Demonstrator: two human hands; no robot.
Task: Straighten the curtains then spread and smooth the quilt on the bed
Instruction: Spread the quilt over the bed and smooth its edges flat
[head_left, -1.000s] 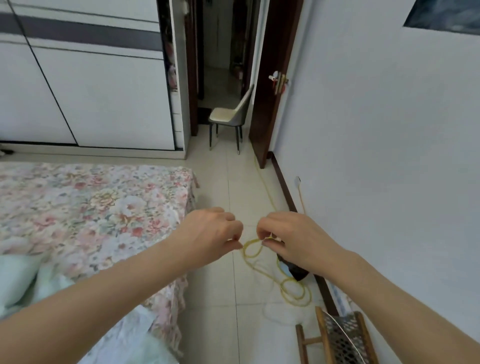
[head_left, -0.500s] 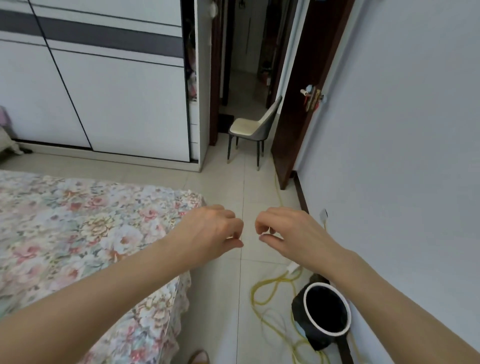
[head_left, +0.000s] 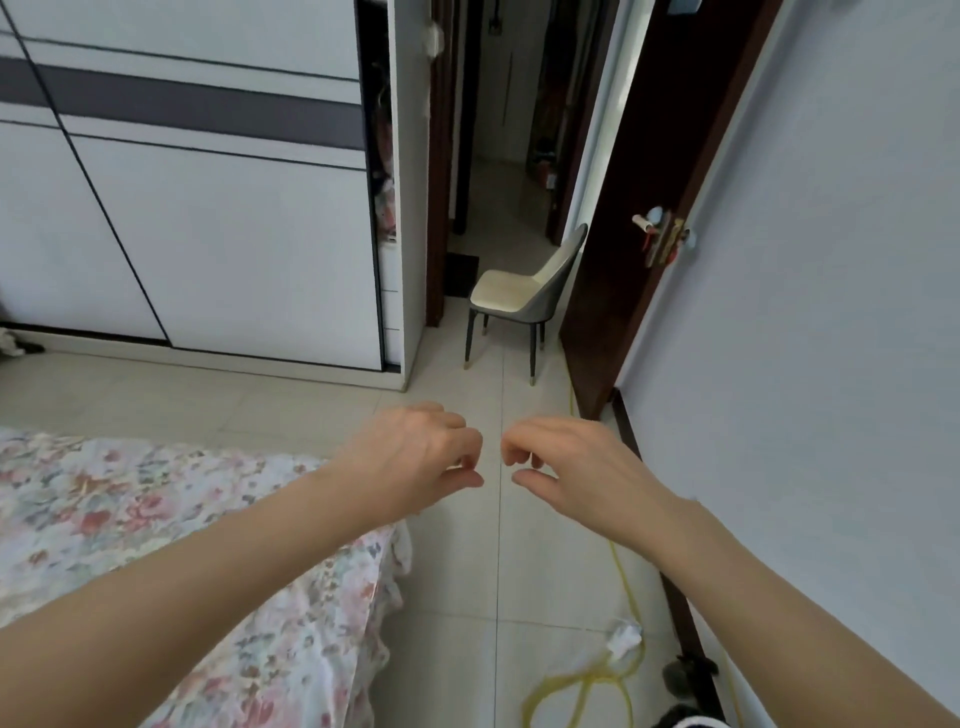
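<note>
The bed (head_left: 130, 519), covered in a floral sheet, fills the lower left; its corner lies under my left forearm. No curtain and no quilt are in view. My left hand (head_left: 415, 462) hovers over the floor just past the bed corner, fingers curled in and thumb against the fingertips, with nothing visible in it. A few centimetres to its right is my right hand (head_left: 576, 467), fingers loosely curled with a gap to the thumb, and it holds nothing. The two hands do not touch.
A white wardrobe (head_left: 208, 208) stands across the tiled floor. A chair (head_left: 519, 291) sits by the open dark door (head_left: 639, 208). A yellow cord (head_left: 623, 582), a crumpled white scrap (head_left: 623, 636) and a dark object (head_left: 691, 675) lie along the right wall.
The view has tilted up and forward, so the quilt and floor clutter left the frame. The hands stayed close together; the right hand's pinch has loosened and the small white thing is gone.
</note>
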